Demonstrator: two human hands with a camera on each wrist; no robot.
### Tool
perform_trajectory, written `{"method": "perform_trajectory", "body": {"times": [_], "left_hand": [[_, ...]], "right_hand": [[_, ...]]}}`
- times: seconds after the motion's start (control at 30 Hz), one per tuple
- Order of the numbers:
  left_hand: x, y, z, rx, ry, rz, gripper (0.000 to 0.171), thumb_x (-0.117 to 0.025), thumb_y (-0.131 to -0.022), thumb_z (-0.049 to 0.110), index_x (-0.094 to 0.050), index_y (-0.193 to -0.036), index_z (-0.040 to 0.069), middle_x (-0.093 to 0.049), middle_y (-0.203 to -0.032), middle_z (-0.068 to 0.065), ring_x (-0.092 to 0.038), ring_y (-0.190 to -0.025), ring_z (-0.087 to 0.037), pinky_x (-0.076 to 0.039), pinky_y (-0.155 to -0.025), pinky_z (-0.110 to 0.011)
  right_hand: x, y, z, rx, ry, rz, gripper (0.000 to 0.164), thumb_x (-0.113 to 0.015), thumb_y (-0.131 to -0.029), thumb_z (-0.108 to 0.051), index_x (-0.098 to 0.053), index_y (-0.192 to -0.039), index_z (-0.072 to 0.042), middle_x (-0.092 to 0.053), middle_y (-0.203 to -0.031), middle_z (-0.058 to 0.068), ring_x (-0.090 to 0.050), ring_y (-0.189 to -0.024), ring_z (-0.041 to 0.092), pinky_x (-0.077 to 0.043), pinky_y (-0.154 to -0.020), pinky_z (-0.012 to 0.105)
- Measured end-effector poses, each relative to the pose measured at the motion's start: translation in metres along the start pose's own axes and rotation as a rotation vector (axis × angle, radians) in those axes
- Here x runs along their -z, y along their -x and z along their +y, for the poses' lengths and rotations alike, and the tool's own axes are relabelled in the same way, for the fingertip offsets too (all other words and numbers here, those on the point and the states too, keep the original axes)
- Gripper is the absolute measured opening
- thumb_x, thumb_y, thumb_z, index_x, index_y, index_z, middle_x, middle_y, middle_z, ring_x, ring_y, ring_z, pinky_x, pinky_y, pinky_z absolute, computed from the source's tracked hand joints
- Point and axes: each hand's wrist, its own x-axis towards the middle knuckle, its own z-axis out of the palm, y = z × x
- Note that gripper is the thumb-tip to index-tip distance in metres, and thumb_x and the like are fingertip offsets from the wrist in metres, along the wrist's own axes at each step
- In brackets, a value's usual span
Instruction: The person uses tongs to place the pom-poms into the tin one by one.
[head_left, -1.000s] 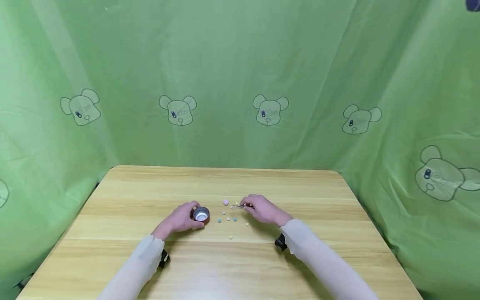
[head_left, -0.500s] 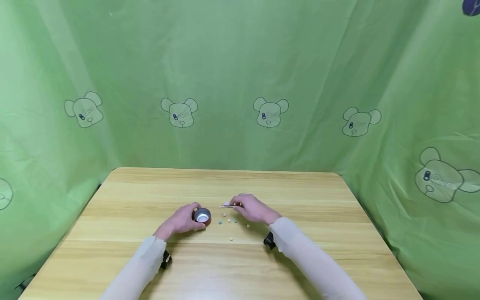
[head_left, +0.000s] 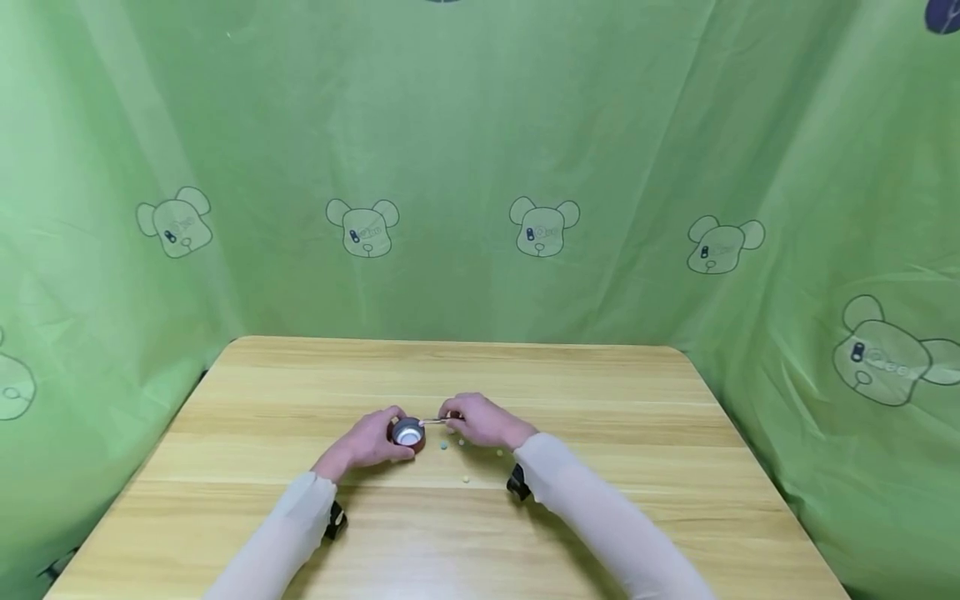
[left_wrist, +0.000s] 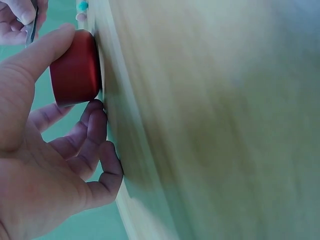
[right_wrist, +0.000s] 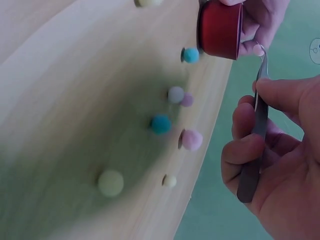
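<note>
My left hand grips a small red metal cup from its left side, thumb on the near side. The cup stands upright on the table, and its silvery inside shows in the head view. In my right hand I hold a pair of bent-tip tweezers, pinched between thumb and fingers. At the tweezers' tips is a tiny pale pink ball, by the cup's rim on its right side. Whether it is over the opening I cannot tell.
Several small balls lie on the wooden table right of the cup: a blue ball, another blue ball, a larger pink ball, a pale yellow ball and others. A green curtain hangs behind the table.
My right hand has moved left with the tweezers and pink ball, from among the loose balls to the cup's rim. The left hand keeps its grip on the cup.
</note>
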Motion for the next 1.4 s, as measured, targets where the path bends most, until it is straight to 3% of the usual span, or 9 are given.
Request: {"method": "perform_trajectory", "body": {"times": [0.33, 0.63, 1.13, 1.4], "left_hand": [[0.0, 0.0, -0.004, -0.017, 0.015, -0.003, 0.046, -0.081, -0.074, 0.026, -0.055, -0.11, 0.012, -0.061, -0.1, -0.003, -0.057, -0.092, -0.017, -0.046, -0.085, -0.041], [0.0, -0.002, -0.003, -0.011, 0.032, -0.007, 0.046, -0.08, -0.076, 0.026, -0.056, -0.111, 0.009, -0.061, -0.1, -0.003, -0.057, -0.092, -0.018, -0.046, -0.085, -0.04], [0.001, 0.002, -0.002, 0.02, 0.043, -0.022, 0.047, -0.08, -0.076, 0.027, -0.056, -0.113, 0.01, -0.061, -0.102, -0.004, -0.057, -0.093, -0.018, -0.046, -0.086, -0.042], [0.003, 0.002, -0.002, 0.002, 0.043, -0.018, 0.052, -0.08, -0.076, 0.028, -0.057, -0.118, 0.009, -0.062, -0.105, -0.004, -0.057, -0.095, -0.019, -0.046, -0.086, -0.043]], "right_hand": [[-0.009, -0.013, -0.004, -0.009, 0.007, -0.042, 0.015, -0.057, -0.094, -0.012, -0.066, -0.106, -0.013, -0.063, -0.095, -0.003, -0.057, -0.087, 0.01, -0.047, -0.08, 0.028], [-0.01, -0.02, -0.006, -0.023, 0.084, -0.062, 0.017, -0.058, -0.094, -0.014, -0.066, -0.108, -0.014, -0.061, -0.096, -0.003, -0.055, -0.085, 0.01, -0.046, -0.08, 0.027], [-0.011, -0.021, -0.01, -0.07, 0.053, -0.077, 0.017, -0.059, -0.093, -0.014, -0.065, -0.109, -0.013, -0.062, -0.097, -0.003, -0.056, -0.089, 0.011, -0.047, -0.084, 0.029], [-0.007, -0.02, -0.012, -0.078, 0.026, -0.069, 0.016, -0.059, -0.093, -0.015, -0.065, -0.108, -0.012, -0.059, -0.09, -0.006, -0.055, -0.083, 0.009, -0.047, -0.078, 0.027]]}}
